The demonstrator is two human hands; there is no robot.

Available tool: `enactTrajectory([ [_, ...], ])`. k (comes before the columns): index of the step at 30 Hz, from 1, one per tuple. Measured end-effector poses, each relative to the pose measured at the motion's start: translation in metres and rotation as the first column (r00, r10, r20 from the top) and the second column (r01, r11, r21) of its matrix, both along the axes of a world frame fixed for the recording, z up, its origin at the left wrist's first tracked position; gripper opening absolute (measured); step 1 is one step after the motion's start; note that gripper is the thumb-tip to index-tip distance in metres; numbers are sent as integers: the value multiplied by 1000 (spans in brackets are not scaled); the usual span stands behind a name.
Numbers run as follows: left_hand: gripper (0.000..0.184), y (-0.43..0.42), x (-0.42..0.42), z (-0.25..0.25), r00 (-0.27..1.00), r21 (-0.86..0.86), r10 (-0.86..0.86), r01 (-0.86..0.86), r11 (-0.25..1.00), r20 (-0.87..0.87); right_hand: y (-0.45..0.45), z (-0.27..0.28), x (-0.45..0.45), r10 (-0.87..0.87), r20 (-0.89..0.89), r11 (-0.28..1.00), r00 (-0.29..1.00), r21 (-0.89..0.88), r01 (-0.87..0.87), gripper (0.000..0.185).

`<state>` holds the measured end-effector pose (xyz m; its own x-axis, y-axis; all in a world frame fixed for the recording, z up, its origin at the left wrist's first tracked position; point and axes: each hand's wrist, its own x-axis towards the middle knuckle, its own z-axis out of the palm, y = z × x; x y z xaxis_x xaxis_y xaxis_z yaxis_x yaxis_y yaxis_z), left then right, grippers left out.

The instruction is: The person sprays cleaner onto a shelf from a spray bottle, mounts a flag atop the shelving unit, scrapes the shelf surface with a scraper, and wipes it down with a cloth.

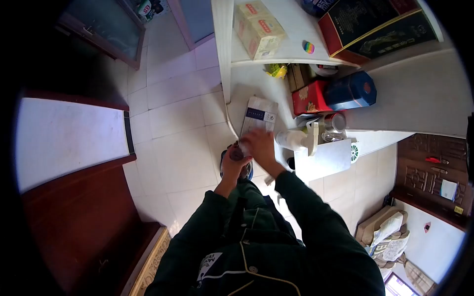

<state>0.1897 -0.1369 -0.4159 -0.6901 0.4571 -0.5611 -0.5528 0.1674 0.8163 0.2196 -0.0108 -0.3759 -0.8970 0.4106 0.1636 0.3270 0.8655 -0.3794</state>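
My left hand [230, 166] is wrapped around a small, dark brown round container [237, 153], held in front of my body above the floor. My right hand [260, 143] reaches across to it, its fingers bent at the container's top and smeared by motion. Something pale shows at those fingertips, too blurred to name. Just beyond the right hand, a flat light box [261, 109] with a dark blue label lies on the shelf unit's lower level. A white bottle [290, 139] stands close to the right wrist, apart from it.
The white shelf unit [224, 49] holds cream cartons [259, 30], a red box [311, 97] and a blue canister [350, 91]. A glass jar [335, 122] stands near the white bottle. Dark red furniture [84, 222] is at left, a brown door [424, 165] at right.
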Motion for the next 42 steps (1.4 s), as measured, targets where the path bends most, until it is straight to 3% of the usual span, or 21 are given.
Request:
enactTrajectory([
  [1,50,-6,4,-4,1000,-8,-2,2,1000,3,10,2,-10,-46,34,998,998,46,44,11],
  [2,53,-9,6,-6,1000,-19,-9,9,1000,-6,14,8,-16,-183,-66,980,981,-87,177,12],
  [4,56,-7,2,-33,978,-93,-67,50,994,-199,-9,-18,-5,-87,64,993,994,-77,92,13],
  [5,55,-7,1,-41,963,-54,-69,56,997,-261,-19,-9,-2,-77,82,947,994,-306,99,15],
  [6,50,-9,4,-76,962,-35,-29,21,999,-271,-27,18,2,-102,-121,946,987,-318,58,15],
  [8,46,-8,-5,-12,942,-98,-117,91,991,-315,-25,112,-7,-276,-285,752,918,-659,22,16],
  [9,46,-14,-6,-28,959,-72,-138,124,990,-246,-16,160,-12,-256,-475,828,842,-558,-63,20],
  [11,52,-16,-5,-22,984,4,-98,99,995,-151,26,252,-13,-25,-726,993,688,-95,-64,19],
  [14,60,-18,-5,-57,982,-34,-101,97,995,-161,87,356,-26,5,-944,991,331,50,127,19],
  [15,60,-17,-9,-10,994,11,-85,86,996,-68,112,391,-32,63,-943,950,328,157,271,17],
  [18,59,-24,-11,-72,989,-22,-103,101,995,-110,186,442,-43,-73,-686,732,724,457,506,12],
  [20,30,-25,-14,-94,968,41,-22,34,999,-248,215,434,-50,-178,-599,769,780,410,490,13],
  [21,30,-23,-15,-73,967,47,-16,28,998,-252,220,434,-53,-277,-485,804,829,356,476,13],
  [23,27,-22,-11,-4,1000,44,11,-11,999,0,182,433,-84,-116,-499,928,859,254,273,13],
  [26,51,-22,-12,-91,991,-27,-9,5,1000,-132,112,430,-130,104,-582,969,806,241,49,13],
  [31,46,-10,-18,-23,998,107,34,-28,994,-56,88,438,-141,225,-573,973,788,172,-152,11],
  [33,46,-12,-20,-13,990,39,-3,8,999,-138,91,447,-134,179,-459,961,870,-108,-255,13],
  [35,46,-13,-20,-3,994,37,31,-27,999,-102,100,447,-138,160,-450,955,879,-155,-253,14],
  [38,42,-17,-20,-5,998,76,47,-44,996,-42,106,452,-130,36,-521,746,853,-554,-370,17],
  [40,39,-16,-27,-28,1000,104,24,-24,994,0,108,451,-108,24,-543,725,840,-569,-388,17],
  [42,27,-23,-30,-59,879,-197,-316,259,945,-356,94,441,-72,-15,-596,645,803,-620,-447,19],
])
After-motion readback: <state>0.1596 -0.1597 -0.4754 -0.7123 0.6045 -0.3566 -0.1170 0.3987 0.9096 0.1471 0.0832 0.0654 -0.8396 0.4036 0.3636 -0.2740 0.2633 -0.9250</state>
